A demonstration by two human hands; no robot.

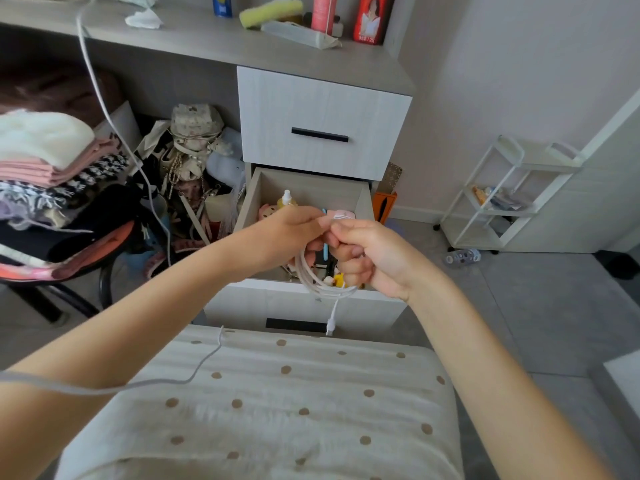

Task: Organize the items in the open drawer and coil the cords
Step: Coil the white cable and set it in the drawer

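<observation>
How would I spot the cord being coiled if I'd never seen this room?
Find the open drawer under the desk. In front of it, the left hand and right hand hold the coiled cord. Unlike the loose cord trailing from the desk, it is wound in loops, its plug dangling.

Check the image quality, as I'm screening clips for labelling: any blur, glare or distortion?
In the head view, light is soft and even, no glare or hard shadows; wide-angle bending curves the desk top and tilts the white cart; left hand, right hand and coiled cord over the open drawer look sharp; the loose cord at lower left is blurred.
</observation>
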